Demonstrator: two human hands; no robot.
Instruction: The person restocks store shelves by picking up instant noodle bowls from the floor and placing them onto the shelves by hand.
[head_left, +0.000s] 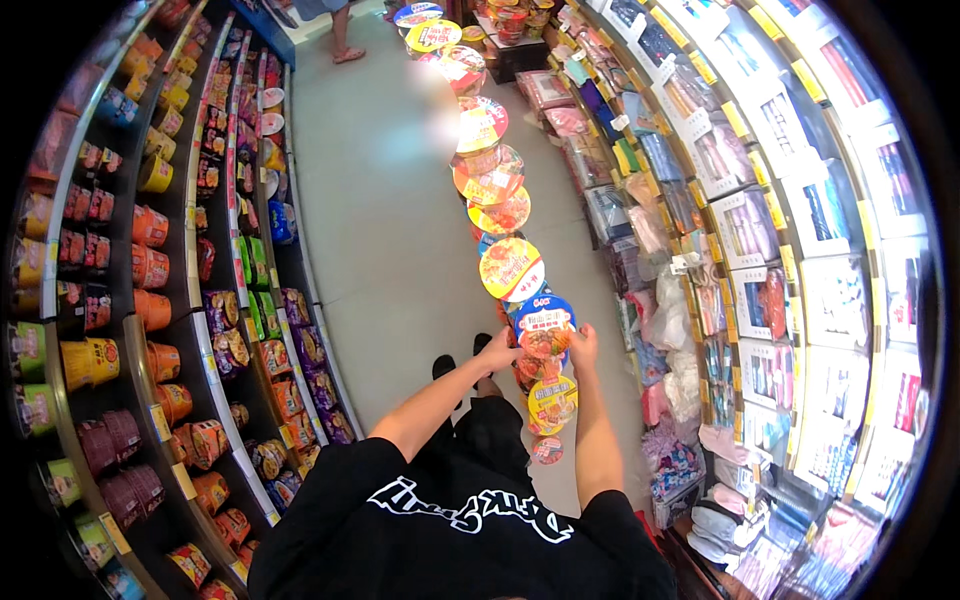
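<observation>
Between my two hands is an instant noodle bowl with a blue-rimmed lid (545, 327), on top of a row of stacked bowls. My left hand (500, 353) is at its left side, fingers towards the bowl; whether they touch it is hard to tell. My right hand (583, 348) is pressed to its right edge, thumb up. Just beyond stands a bowl with a yellow, white and red lid (511, 269). Nearer my body is a yellow-lidded bowl (553, 406), with a small reddish lid (547, 450) lower down.
Shelves of noodle bowls and packets (151, 265) line the left side. Packaged textiles (752, 226) fill the shelves at the right. The row of bowls runs up the aisle floor (375, 195). Another person's leg and sandal (349, 55) show at the far end.
</observation>
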